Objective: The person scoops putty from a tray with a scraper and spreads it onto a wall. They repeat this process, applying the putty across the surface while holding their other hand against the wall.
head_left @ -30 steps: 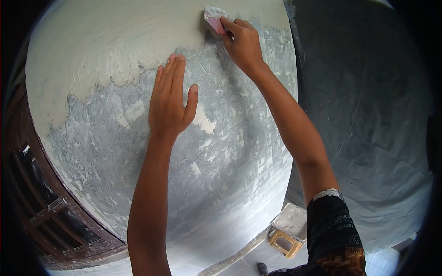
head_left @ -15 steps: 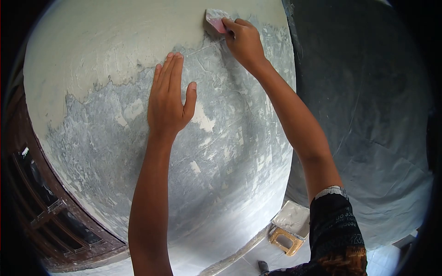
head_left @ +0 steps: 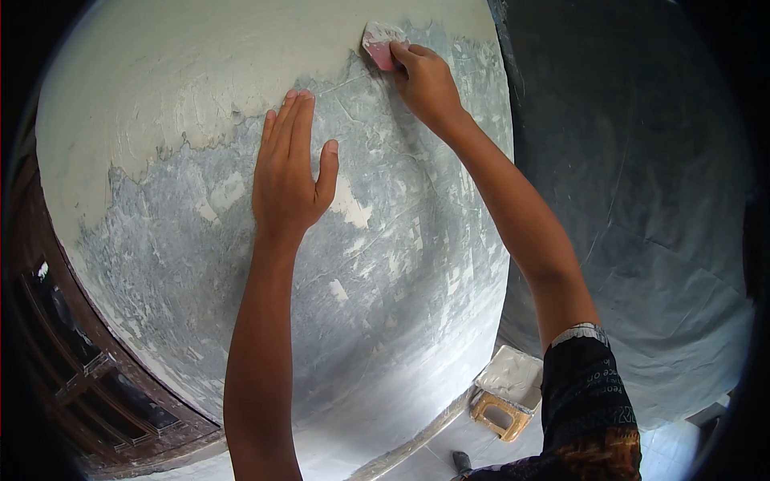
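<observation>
My right hand [head_left: 423,80] pinches a small pink scraper [head_left: 380,50] whose blade carries whitish paste. The scraper rests against the wall [head_left: 353,264] at the upper middle, on the ragged border between the smooth cream coat [head_left: 192,72] above and the patchy grey surface below. My left hand [head_left: 287,164] lies flat on the grey part, fingers pointing up and thumb apart, with its fingertips near that border. It holds nothing.
A tray of whitish paste [head_left: 511,378] sits on a yellowish stool [head_left: 499,417] at the lower right. Dark sheeting [head_left: 634,200] hangs along the right side. A brown wooden frame with panes [head_left: 104,373] borders the wall at the lower left.
My right hand and the scraper have moved slightly down the wall. My left hand stays flat on the wall, and the whole view has shifted a little.
</observation>
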`<state>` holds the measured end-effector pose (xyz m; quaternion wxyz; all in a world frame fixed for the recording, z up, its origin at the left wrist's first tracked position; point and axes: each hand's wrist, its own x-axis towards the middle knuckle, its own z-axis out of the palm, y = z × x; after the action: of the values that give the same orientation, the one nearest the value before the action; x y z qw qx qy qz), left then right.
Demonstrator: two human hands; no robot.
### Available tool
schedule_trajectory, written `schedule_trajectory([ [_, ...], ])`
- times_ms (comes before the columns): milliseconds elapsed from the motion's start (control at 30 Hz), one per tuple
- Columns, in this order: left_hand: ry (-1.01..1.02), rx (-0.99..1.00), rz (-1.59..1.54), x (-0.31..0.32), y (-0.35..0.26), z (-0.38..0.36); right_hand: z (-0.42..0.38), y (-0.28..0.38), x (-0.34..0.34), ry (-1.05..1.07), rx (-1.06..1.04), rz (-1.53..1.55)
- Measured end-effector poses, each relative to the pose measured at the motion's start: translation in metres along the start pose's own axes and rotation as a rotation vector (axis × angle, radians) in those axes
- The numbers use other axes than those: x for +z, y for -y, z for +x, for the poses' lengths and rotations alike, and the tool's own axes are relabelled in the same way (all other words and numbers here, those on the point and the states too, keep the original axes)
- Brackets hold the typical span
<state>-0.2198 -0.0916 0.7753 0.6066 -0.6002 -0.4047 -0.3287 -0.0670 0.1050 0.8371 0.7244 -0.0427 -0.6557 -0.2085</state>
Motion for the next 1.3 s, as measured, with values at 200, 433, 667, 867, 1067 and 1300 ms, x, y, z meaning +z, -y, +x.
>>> schedule_trajectory([
  [200,-0.015,0.017,-0.005,0.001,0.0,0.001,-0.071,0.063,-0.034,0.135,0.167,0.324],
  [433,0.013,-0.011,-0.039,0.001,0.0,-0.002,0.012,0.012,-0.004,-0.048,0.086,0.042],
  [667,-0.024,0.013,-0.095,-0.008,0.005,0.002,-0.058,0.08,-0.035,0.152,0.175,0.28],
  [867,0.08,0.106,0.036,-0.032,0.023,0.003,0.027,0.027,-0.001,-0.045,0.121,0.108],
  [1067,0.04,0.046,0.014,-0.034,0.023,0.002,-0.057,0.095,-0.012,0.124,0.074,0.172],
  [1300,0.025,0.057,0.035,-0.032,0.024,0.001,0.013,0.06,-0.013,-0.035,0.178,0.183],
])
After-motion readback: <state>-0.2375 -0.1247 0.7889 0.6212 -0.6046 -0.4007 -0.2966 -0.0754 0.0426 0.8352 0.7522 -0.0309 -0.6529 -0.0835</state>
